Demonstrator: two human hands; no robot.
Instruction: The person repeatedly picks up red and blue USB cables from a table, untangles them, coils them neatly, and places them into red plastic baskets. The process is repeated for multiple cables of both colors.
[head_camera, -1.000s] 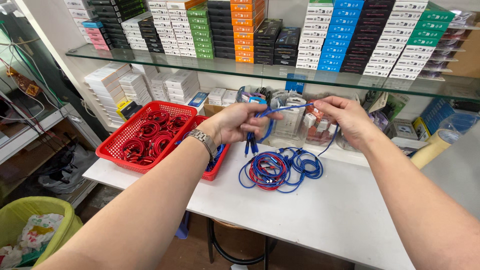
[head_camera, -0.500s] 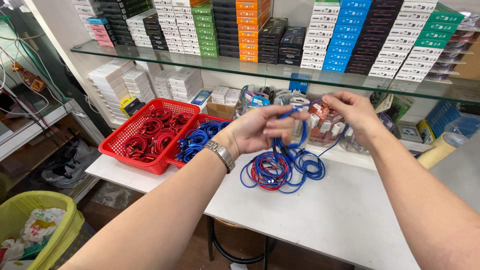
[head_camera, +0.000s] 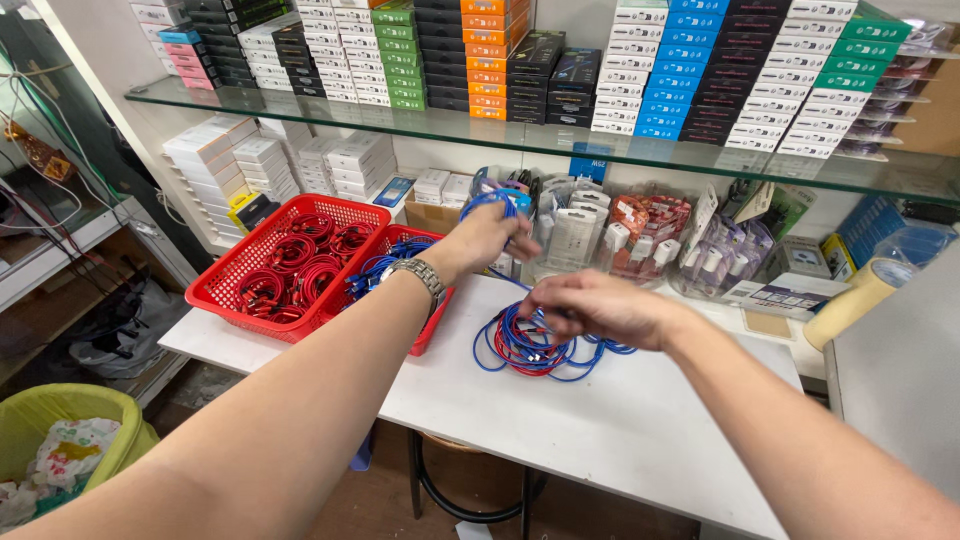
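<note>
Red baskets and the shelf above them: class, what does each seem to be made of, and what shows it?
Red baskets: apparently moulded plastic, given the uniform red lattice walls. Shelf: probably glass, being see-through with a greenish edge.

Flat boxes (head_camera: 660, 70) in white, green, orange, black and blue stack on the glass shelf (head_camera: 500, 135) (white cartons (head_camera: 215, 160) below, left).

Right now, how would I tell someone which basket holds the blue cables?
Start at the white table under the glass shelf; two red baskets sit side by side at its left end. The blue-cable basket is the right-hand one, nearer the left hand. Its neighbour holds only red cables.
</note>
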